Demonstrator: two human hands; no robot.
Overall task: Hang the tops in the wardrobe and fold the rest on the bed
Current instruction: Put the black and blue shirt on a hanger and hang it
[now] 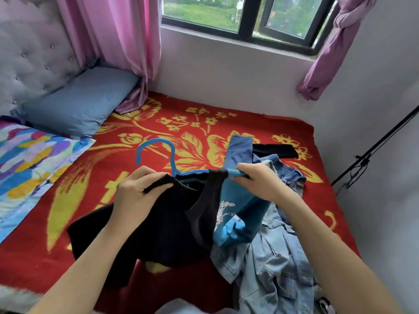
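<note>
Early stage: left hand [133, 191] pinches the black top [163, 225] onto the blue hanger [158, 155], right hand [258, 180] grips its arm; clothes pile [272, 257] on bed [158, 123] unsorted.

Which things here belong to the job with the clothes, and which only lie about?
In the job: blue hanger, black top, blue printed garment, denim pile.
Just lying about: blue pillow, colourful pillow, pink curtain.

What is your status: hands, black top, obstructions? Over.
Left hand pinches black top. Right hand grips blue hanger. One shoulder looped on hanger. Denim pile alongside, nothing blocking.
</note>
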